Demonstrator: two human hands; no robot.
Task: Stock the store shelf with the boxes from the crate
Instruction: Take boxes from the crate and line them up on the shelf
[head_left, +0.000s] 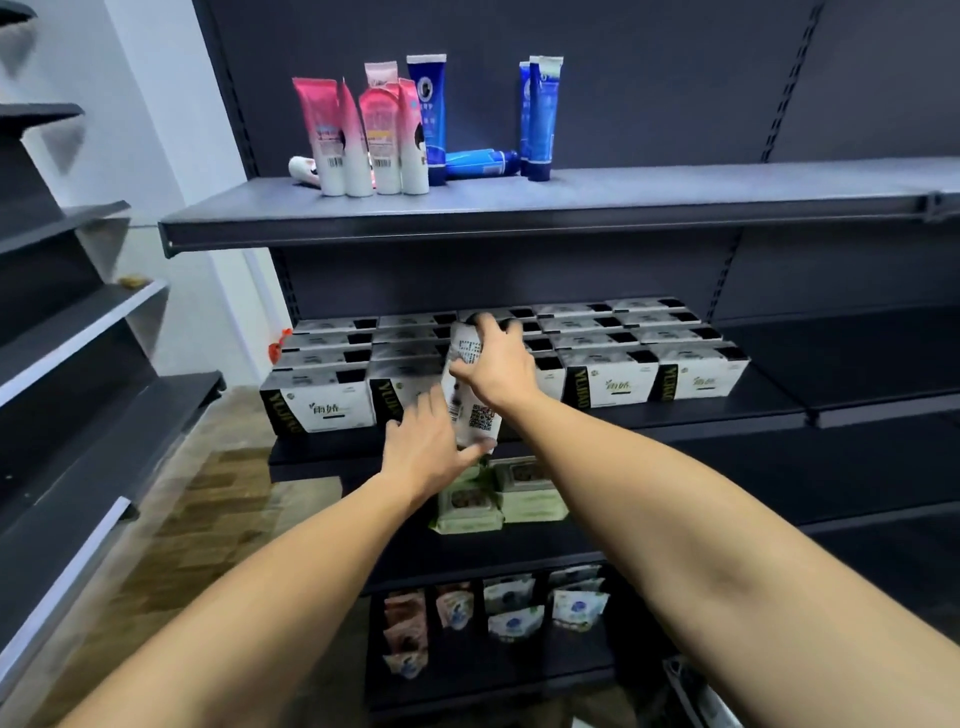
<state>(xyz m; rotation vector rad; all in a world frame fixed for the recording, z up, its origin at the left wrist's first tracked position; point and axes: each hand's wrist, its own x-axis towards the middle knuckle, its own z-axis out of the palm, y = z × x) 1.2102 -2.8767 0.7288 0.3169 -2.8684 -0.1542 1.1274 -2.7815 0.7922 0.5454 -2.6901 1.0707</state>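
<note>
Gripping the upper end of a white box (470, 402) with the fingers (493, 325) of the right hand (498, 366), curled over its top edge. Propping the lower end with the left hand (423, 449), fingers spread flat along the side, thumb reaching under the bottom corner. Held on end and tilted, clear of the shelf (753, 402), just in front of the stocked YUJIAO boxes (613, 382).

Straight beyond the fingers, what looks like a gap in the front row, probably the slot aimed for. Too blurred to judge its width.

Risks from here, by judgement:
- Could clip a neighbouring box on the way in and shove the front row askew, given so tight a fit on both sides.
- Could slip out, with only a top-edge grip and an open palm below, and drop onto the green packs (498, 493) under the fingers.
- Could end up with the printed code side outward, unlike the faces to either side.

Far above the fingers, tubes (374, 130), well out of the way.
</note>
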